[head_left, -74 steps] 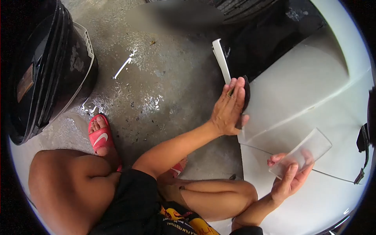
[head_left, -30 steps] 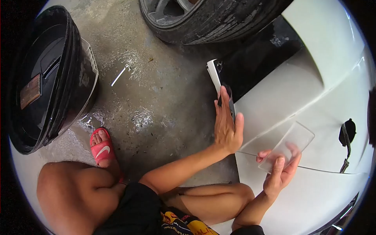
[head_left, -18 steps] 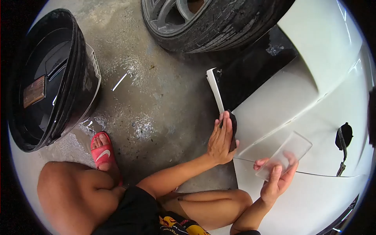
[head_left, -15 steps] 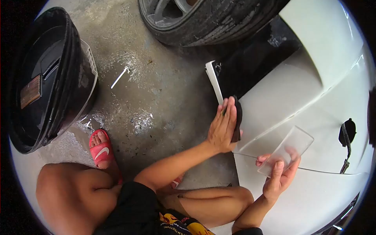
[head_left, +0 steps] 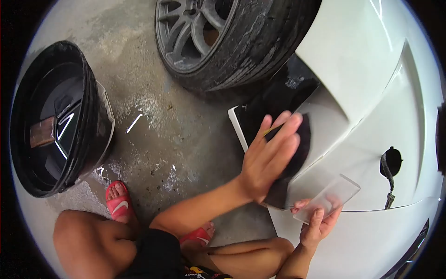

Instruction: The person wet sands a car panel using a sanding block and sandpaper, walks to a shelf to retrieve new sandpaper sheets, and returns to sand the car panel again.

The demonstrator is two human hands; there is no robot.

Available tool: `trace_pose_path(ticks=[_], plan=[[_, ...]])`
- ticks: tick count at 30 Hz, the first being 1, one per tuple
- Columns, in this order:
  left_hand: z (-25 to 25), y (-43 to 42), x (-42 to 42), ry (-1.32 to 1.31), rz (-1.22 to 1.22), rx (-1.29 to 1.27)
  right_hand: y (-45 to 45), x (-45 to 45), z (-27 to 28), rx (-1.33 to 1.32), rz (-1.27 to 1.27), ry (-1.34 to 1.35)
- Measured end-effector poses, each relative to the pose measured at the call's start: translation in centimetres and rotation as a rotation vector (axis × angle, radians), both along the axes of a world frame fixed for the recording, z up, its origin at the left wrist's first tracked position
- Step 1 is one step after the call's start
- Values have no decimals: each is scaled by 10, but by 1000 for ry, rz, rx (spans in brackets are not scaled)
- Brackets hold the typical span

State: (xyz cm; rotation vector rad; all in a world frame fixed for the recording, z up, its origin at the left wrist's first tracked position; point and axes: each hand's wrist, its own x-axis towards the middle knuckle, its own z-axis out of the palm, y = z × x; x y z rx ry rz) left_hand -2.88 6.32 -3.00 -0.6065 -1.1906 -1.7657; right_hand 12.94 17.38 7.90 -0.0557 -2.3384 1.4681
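Looks like the rubbing step to me: left hand point(head_left: 269, 165) stretched flat over a dark, bendy sheet point(head_left: 304, 142) at the edge of the glossy white panel point(head_left: 376, 125). Thumb's hidden, so can't tell if it's pinching. Right hand point(head_left: 318, 226) is clamped on a clear, slabby block point(head_left: 338, 189). I'd say that curved edge calls for even palm pressure. Wet, gritty concrete floor point(head_left: 195, 121) below, scuffed rubber tyre point(head_left: 262, 46) nearby.
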Motion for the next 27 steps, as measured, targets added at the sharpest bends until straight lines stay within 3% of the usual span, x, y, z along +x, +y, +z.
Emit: trace_pose_path(ticks=[4,7,11,14,18,19,22,23,27], plan=[[-13,4,39,-183,-251,239,-6,-12,-4,88,-12,5],[-17,14,55,-326,-334,243,-10,-14,-7,139,28,-11],[-26,17,45,-302,-210,112,-9,-17,-12,151,38,-3],[-27,9,43,-294,-269,154,-6,-20,-11,183,-3,-10],[-24,0,53,-235,-844,354,-9,-25,-13,84,-30,79],[-18,-8,62,-354,-1173,432,-11,-28,-13,45,-25,114],[-11,-8,65,-361,-1384,303,-21,-35,-11,19,-2,209],[-16,-2,61,-270,-1377,243,-18,-33,-12,23,16,203],[-6,-28,35,-227,-466,-56,-11,-29,-9,88,-5,257]])
